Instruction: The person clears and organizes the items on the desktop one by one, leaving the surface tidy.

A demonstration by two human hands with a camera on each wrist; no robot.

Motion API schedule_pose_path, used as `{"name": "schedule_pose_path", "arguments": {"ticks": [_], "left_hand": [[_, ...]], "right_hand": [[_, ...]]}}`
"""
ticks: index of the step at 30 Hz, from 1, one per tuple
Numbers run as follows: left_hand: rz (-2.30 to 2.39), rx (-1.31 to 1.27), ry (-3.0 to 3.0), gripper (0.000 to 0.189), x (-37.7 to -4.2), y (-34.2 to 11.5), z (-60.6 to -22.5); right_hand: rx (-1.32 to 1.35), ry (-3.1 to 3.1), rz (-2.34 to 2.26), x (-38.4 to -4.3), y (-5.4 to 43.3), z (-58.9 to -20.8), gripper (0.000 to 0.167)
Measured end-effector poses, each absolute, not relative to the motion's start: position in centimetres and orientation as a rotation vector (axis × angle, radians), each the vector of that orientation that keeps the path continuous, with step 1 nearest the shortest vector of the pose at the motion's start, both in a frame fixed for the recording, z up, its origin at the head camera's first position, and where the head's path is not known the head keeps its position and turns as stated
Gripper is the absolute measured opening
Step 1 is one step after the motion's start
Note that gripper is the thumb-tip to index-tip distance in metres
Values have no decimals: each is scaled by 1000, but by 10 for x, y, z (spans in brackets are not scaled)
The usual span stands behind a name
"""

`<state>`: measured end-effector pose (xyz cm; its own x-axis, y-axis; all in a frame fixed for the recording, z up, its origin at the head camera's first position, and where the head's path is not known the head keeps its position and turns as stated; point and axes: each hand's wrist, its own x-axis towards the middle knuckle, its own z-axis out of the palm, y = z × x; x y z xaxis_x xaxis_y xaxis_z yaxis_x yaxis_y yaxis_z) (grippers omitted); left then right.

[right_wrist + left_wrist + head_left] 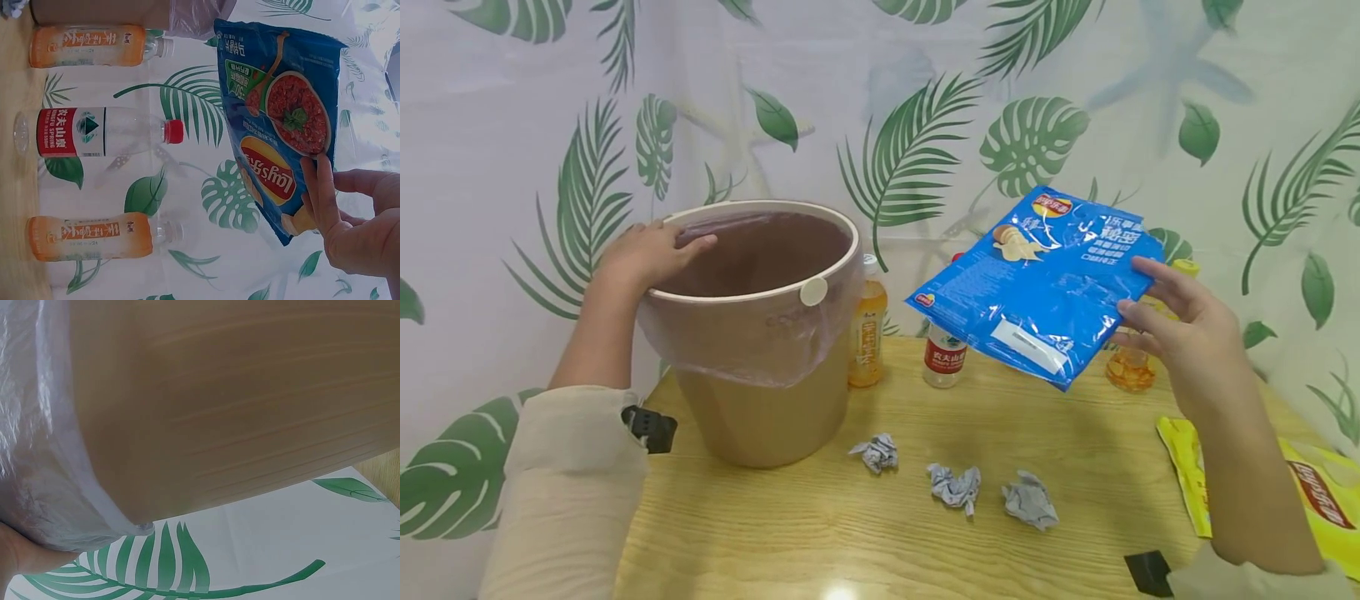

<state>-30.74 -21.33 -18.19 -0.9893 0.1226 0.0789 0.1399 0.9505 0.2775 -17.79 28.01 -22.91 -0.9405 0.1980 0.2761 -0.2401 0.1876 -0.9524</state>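
My left hand (643, 254) grips the near-left rim of a tan trash bin (760, 417), its thumb reaching over the inside edge. A thin clear liner (752, 350) is folded down around the bin's outside; part of that hand lies against it in the left wrist view. My right hand (1195, 333) pinches a blue Lay's chip bag (1037, 283) by its right edge between thumb and fingers, up above the table. The bag looks flat and tilted, with its printed front (275, 125) showing in the right wrist view.
Several crumpled paper balls (955, 487) lie on the wooden table (760, 533). Behind them stand an orange drink bottle (868, 325), a red-capped water bottle (94, 132) and another orange bottle (94, 237). Yellow chip packaging (1326, 500) lies at right, partly behind my forearm.
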Motion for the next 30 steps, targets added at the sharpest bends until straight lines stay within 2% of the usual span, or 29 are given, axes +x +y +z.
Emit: {"name": "schedule_pose_path", "arguments": {"ticks": [30], "left_hand": [[-427, -173, -3042, 85, -307, -212, -182]], "right_hand": [[146, -1934, 1986, -203, 227, -191, 59]]}}
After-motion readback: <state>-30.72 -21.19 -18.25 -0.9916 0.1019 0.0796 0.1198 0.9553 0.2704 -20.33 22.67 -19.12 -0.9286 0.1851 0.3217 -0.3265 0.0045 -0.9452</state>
